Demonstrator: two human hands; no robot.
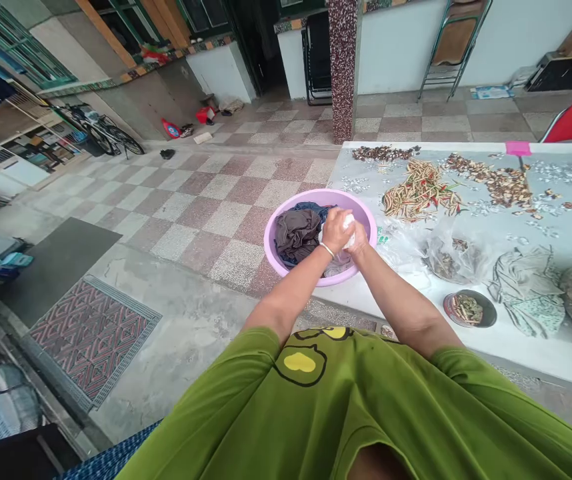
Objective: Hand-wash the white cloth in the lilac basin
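A lilac plastic basin (281, 257) sits on the near left corner of a white table (526, 340). Dark brown and blue clothes (299, 233) lie bunched in its left half. Over the basin's right half, my left hand (335, 229) and my right hand (359, 239) press together around a small white cloth (349, 222). A thin bangle circles my left wrist. A pale garment shows below my hands inside the basin.
Dried pods and chillies (419, 190), brown dried pieces (496, 180), a clear plastic bag (451, 257), a small dark bowl (469, 309) and a crumpled cloth (529, 290) lie on the table. Checkered floor tiles, a patterned mat (91, 333), a bicycle (106, 133) and a pillar (343, 67) surround it.
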